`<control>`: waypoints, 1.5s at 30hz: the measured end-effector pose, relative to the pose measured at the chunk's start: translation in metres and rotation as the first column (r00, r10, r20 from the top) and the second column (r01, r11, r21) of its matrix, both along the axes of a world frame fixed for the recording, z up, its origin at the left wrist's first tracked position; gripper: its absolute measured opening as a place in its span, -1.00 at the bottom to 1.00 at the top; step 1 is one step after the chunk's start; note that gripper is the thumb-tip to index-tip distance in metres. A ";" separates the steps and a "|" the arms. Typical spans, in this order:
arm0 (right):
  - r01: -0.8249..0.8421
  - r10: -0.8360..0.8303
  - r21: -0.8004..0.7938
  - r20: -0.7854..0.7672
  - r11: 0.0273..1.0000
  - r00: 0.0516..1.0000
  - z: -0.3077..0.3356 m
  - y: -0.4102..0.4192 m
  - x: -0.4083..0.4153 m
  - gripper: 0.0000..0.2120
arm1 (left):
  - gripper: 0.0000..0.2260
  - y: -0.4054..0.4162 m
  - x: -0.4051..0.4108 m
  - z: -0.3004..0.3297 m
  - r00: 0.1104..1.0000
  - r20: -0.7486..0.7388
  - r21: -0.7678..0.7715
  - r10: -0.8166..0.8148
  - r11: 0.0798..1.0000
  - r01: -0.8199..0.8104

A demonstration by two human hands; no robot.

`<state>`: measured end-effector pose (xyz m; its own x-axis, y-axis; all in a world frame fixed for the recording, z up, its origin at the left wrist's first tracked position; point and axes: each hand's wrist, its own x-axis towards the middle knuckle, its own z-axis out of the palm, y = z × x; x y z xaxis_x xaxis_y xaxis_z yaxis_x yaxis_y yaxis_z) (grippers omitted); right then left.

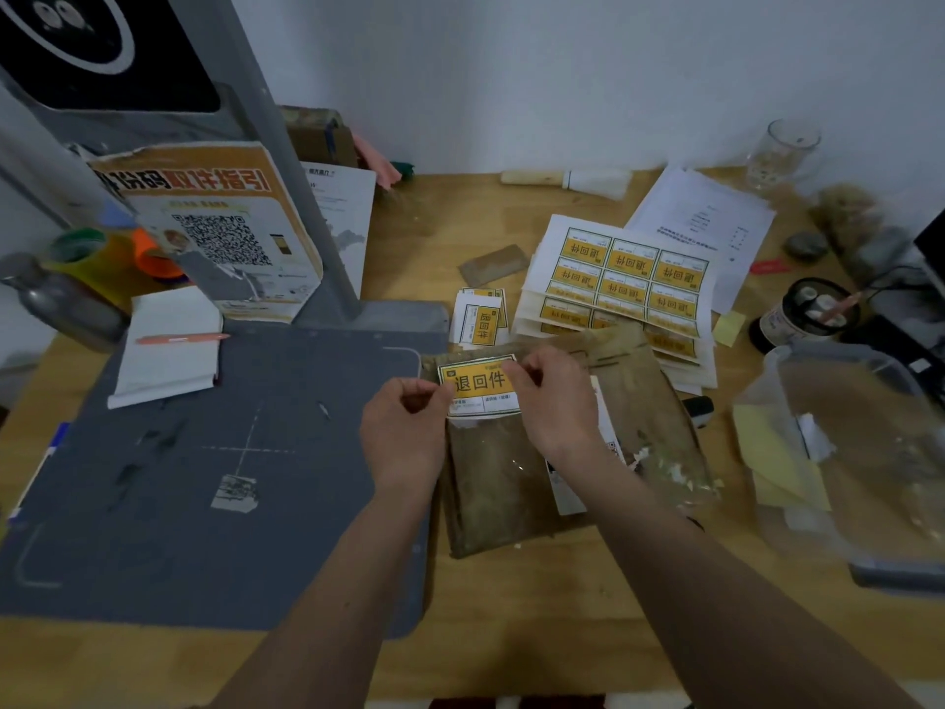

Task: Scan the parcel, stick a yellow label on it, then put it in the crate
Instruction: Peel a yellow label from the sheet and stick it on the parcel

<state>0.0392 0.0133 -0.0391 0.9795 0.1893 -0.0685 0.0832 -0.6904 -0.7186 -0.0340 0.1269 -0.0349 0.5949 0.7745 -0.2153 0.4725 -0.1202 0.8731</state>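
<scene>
A: Left grip [404, 432] pinching the yellow label [478, 385] at its left edge, fingers curled; right grip [555, 396] pinching its right edge.

B: Under the label?

A: Brown parcel [511, 483], flat on the wooden surface [511, 606], just right of the grey scanner mat [204, 478].

B: Beyond that?

A: Sheets of yellow labels [629, 278] at the far side, touching the parcel's far edge. Clear crate [844, 452] at the right. White notepad [169, 345] with an orange pen [181, 338] at the left, on the mat.
</scene>
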 end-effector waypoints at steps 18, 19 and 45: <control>0.046 -0.033 -0.101 0.125 0.994 0.992 -0.009 0.003 -0.003 -0.77 | -0.84 -0.006 -0.009 -0.011 0.997 0.048 0.150 -0.057 0.988 0.049; 0.046 -0.032 -0.106 0.124 0.993 0.992 -0.009 0.003 -0.003 -0.77 | -0.84 -0.005 -0.009 -0.011 0.997 0.051 0.150 -0.059 0.987 0.050; 0.081 -0.056 -0.157 0.155 0.984 0.986 -0.010 0.009 -0.001 -0.80 | -0.90 -0.001 -0.006 -0.015 0.981 -0.041 0.445 -0.189 0.876 0.187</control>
<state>0.0377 0.0218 -0.0486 0.9912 0.1200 0.0551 0.1296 -0.8043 -0.5799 -0.0401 0.1259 -0.0498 0.7389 0.6615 0.1279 0.3992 -0.5828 0.7078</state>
